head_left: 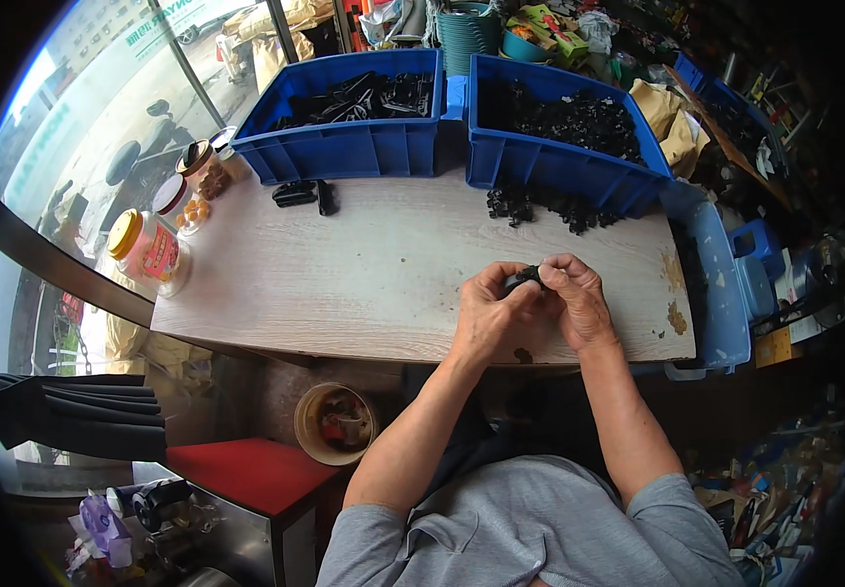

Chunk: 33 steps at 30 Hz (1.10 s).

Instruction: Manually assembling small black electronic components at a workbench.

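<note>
Over the near right part of the pale wooden table [344, 264], both hands meet around a small black part [523, 280], its exact kind half hidden by the fingers. My left hand [486, 308] is closed on one side of it, thumb and forefinger pinching. From the other side, my right hand [584, 303] presses thumb and fingertips against its upper end. Beyond the hands lie loose small black plastic pieces [577, 212], spread before a blue bin [569, 168] filled with similar ones. Two longer black parts [305, 196] rest by the other blue bin [344, 152], which holds more long black pieces.
Several lidded jars [149, 247] line the table's left edge by the window. A light blue tub [721, 284] stands off the right edge. Below the front edge are a round bucket [310, 430] with scraps and a red-topped cabinet [246, 474].
</note>
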Motion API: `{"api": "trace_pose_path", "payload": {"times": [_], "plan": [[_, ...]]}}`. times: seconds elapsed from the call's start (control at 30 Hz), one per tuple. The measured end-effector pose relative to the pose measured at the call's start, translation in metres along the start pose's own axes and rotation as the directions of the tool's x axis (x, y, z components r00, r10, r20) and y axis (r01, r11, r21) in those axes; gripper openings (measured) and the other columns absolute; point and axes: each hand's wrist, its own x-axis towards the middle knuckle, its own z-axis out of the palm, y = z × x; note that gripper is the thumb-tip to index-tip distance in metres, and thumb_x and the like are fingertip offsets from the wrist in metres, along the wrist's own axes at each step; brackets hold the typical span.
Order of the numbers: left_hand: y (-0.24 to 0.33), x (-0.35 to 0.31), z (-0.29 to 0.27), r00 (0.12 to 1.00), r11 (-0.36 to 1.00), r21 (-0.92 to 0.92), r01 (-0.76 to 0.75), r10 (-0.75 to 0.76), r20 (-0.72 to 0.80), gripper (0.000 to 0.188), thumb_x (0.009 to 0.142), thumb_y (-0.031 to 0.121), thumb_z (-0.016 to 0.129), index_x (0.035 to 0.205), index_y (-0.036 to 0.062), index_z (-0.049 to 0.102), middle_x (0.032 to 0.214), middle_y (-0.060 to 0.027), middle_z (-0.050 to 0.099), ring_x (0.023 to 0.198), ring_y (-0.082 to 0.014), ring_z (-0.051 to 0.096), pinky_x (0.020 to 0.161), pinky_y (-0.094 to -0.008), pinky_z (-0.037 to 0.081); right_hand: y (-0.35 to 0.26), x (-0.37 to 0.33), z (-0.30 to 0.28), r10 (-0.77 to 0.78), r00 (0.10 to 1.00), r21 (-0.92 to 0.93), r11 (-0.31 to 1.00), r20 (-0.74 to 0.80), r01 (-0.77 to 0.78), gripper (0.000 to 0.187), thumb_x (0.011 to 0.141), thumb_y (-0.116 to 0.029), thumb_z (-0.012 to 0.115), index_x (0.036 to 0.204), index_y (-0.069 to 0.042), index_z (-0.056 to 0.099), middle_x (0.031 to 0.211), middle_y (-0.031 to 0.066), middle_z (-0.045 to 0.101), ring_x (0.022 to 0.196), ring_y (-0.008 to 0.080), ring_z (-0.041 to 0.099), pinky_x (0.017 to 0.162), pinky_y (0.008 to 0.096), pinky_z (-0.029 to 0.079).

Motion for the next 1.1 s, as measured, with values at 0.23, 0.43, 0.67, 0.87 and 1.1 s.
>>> {"api": "trace_pose_path", "payload": {"times": [0.23, 0.43, 0.67, 0.87, 1.1], "plan": [[0.000, 0.002, 0.002, 0.984, 0.997, -0.066, 0.049, -0.059, -0.167, 0.018, 0.090, 0.014, 0.067, 0.093, -0.0037, 0.064, 0.075, -0.0060, 0.064, 0.060, -0.0089, 0.059, 0.054, -0.0218, 0.050, -0.004, -0.001, 0.011, 0.026, 0.999, -0.147, 0.989, -0.042, -0.032, 0.016, 0.088, -0.025, 0.071, 0.091, -0.011, 0.064, 0.078, -0.0031, 0.061, 0.056, 0.0057, 0.052, 0.050, 0.0193, 0.040], [0.000, -0.002, 0.001, 0.979, 0.992, -0.122, 0.026, -0.050, -0.197, 0.013, 0.090, 0.012, 0.065, 0.089, -0.0013, 0.063, 0.075, -0.0063, 0.063, 0.059, -0.0094, 0.059, 0.052, -0.0231, 0.051, -0.010, 0.001, 0.015, 0.077, 0.996, -0.344, 0.935, -0.046, -0.088, 0.026, 0.087, -0.031, 0.069, 0.077, -0.009, 0.060, 0.055, -0.0034, 0.049, 0.044, 0.0062, 0.042, 0.042, 0.0216, 0.031], [0.001, -0.003, -0.001, 0.992, 0.986, -0.160, 0.048, -0.065, -0.107, 0.012, 0.087, 0.010, 0.065, 0.089, -0.0027, 0.064, 0.076, -0.0037, 0.063, 0.059, -0.0072, 0.057, 0.053, -0.0206, 0.048, -0.002, -0.003, 0.015, -0.020, 0.999, -0.341, 0.940, -0.029, 0.009, 0.029, 0.087, -0.029, 0.067, 0.069, -0.009, 0.055, 0.053, -0.0023, 0.048, 0.042, 0.0076, 0.044, 0.040, 0.0245, 0.035], [0.013, 0.014, -0.039, 0.855, 0.699, 0.644, -0.311, 0.502, -0.132, 0.019, 0.085, 0.016, 0.072, 0.099, 0.0049, 0.066, 0.082, -0.0088, 0.067, 0.065, -0.0160, 0.059, 0.060, -0.0311, 0.048, -0.013, -0.013, 0.009, 0.021, 0.996, -0.135, 0.990, -0.088, -0.033, 0.026, 0.088, -0.027, 0.064, 0.071, -0.010, 0.053, 0.047, -0.0025, 0.039, 0.040, 0.0121, 0.046, 0.050, 0.0375, 0.056], [0.088, 0.078, -0.193, 0.578, -0.212, 0.967, 0.141, 0.811, 0.093, 0.028, 0.081, 0.019, 0.068, 0.107, 0.0096, 0.067, 0.107, -0.0113, 0.066, 0.105, -0.0335, 0.058, 0.092, -0.0439, 0.045, -0.049, -0.010, -0.061, -0.070, 0.873, -0.065, 0.997, -0.483, 0.044, 0.034, 0.089, -0.037, 0.061, 0.073, -0.012, 0.046, 0.042, 0.0007, 0.034, 0.043, 0.0192, 0.051, 0.060, 0.0527, 0.059]]}}
